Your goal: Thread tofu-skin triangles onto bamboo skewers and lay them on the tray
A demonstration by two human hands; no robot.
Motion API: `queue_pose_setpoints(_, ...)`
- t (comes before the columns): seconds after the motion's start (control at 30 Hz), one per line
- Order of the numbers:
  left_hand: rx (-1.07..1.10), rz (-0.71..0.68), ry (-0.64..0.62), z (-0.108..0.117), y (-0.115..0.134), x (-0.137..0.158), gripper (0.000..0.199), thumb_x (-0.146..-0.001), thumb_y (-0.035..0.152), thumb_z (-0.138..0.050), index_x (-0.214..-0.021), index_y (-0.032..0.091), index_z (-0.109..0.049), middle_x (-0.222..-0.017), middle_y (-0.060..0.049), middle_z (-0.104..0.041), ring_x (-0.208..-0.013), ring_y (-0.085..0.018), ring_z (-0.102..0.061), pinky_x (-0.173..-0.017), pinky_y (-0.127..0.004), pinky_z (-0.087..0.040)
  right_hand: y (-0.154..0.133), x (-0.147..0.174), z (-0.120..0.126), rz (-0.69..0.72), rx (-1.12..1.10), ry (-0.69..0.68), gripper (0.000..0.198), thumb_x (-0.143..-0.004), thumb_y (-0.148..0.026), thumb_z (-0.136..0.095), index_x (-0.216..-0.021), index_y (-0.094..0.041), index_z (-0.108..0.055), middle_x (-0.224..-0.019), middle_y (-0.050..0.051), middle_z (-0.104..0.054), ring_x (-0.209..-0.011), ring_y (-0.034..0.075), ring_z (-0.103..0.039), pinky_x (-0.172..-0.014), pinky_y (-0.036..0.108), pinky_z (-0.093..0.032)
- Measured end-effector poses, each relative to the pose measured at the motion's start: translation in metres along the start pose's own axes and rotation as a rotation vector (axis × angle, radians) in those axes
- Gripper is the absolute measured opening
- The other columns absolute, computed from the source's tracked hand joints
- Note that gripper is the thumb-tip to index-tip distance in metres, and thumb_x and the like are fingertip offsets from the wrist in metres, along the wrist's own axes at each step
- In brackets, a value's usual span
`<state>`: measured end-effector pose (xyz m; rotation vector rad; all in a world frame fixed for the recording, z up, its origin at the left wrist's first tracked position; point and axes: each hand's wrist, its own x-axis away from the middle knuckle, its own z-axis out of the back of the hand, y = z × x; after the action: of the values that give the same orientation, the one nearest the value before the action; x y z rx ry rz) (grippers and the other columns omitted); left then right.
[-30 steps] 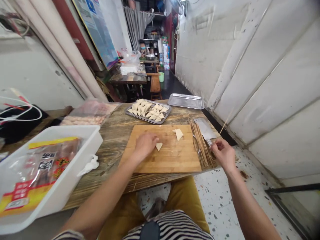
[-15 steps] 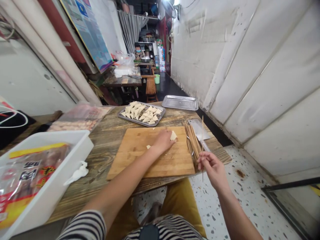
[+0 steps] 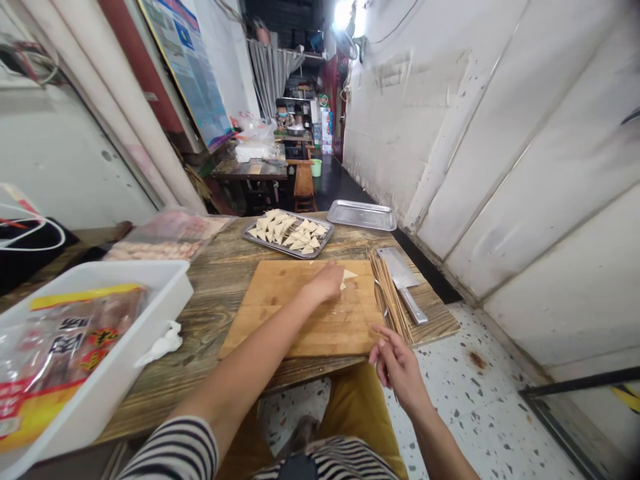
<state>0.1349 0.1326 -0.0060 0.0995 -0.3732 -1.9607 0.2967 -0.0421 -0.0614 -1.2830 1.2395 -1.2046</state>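
My left hand (image 3: pixel 329 281) is over the right part of the wooden cutting board (image 3: pixel 300 320), its fingers closed around pale flat triangular pieces (image 3: pixel 349 274) that look like tofu sheet. The fingers partly hide these pieces. Off the board's near right corner, my right hand (image 3: pixel 397 367) pinches a thin bamboo skewer, mostly hidden by the fingers. A bundle of bamboo skewers (image 3: pixel 393 300) lies along the board's right edge. Beyond the board, a metal tray (image 3: pixel 249 235) holds several skewered pale triangles (image 3: pixel 287 229).
A cleaver (image 3: pixel 403 273) lies right of the skewers. At the back stands a second metal tray (image 3: pixel 363 215). On the left are a white plastic tub (image 3: pixel 170 280) with a printed food package (image 3: pixel 75 353) and a clear bag (image 3: pixel 160 237). A person (image 3: pixel 284 117) sits far back.
My right hand has moved left from the skewer bundle toward the board's corner, and the skewer has tipped from upright. My left hand stays at the pale pieces, which have shifted slightly.
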Motion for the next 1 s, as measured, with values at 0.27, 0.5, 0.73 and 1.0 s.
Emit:
queue_pose_setpoints(0.27,0.184,0.038,0.008,0.010,-0.006,0.012,0.033,-0.049,0.014,-0.073,-0.080,0.018,-0.064,-0.092,-0.008,-0.067,-0.088,-0.025,-0.061,-0.073,-0.028,-0.045,0.005,0.006,-0.012,-0.004,0.015,0.028,0.046,-0.082,-0.054,-0.054,-0.108,-0.016,-0.053,-0.072,-0.001,-0.058,-0.033,0.003,-0.036,-0.032,0.017,-0.025)
queue_pose_setpoints(0.5,0.742,0.149,0.140,-0.004,-0.025,0.056,0.018,-0.077,0.022,-0.054,-0.091,0.015,-0.062,-0.085,-0.006,-0.070,-0.073,-0.015,-0.066,-0.068,-0.025,-0.051,-0.004,0.015,-0.018,-0.015,0.062,0.008,0.042,-0.085,-0.050,-0.053,-0.111,-0.016,-0.055,-0.051,-0.006,-0.050,-0.031,0.005,-0.036,-0.032,0.015,-0.026)
queue_pose_setpoints(0.73,1.990,0.515,0.374,-0.008,-0.033,0.115,0.011,-0.077,0.013,-0.062,-0.087,0.009,-0.060,-0.090,-0.013,-0.069,-0.083,-0.018,-0.067,-0.080,-0.030,-0.054,0.001,0.033,-0.041,0.190,0.309,-0.090,0.032,-0.089,-0.038,-0.052,-0.114,-0.023,-0.065,-0.066,0.003,-0.067,-0.057,0.018,-0.063,-0.056,0.029,-0.054)
queue_pose_setpoints(1.0,2.107,0.576,0.418,-0.004,-0.040,0.128,0.011,-0.079,0.009,-0.057,-0.089,0.005,-0.060,-0.090,-0.018,-0.069,-0.083,-0.022,-0.067,-0.078,-0.033,-0.056,-0.007,0.034,-0.054,0.293,0.429,-0.150,0.029,-0.090,-0.028,-0.049,-0.114,-0.023,-0.065,-0.106,0.005,-0.068,-0.096,0.021,-0.065,-0.089,0.036,-0.051)
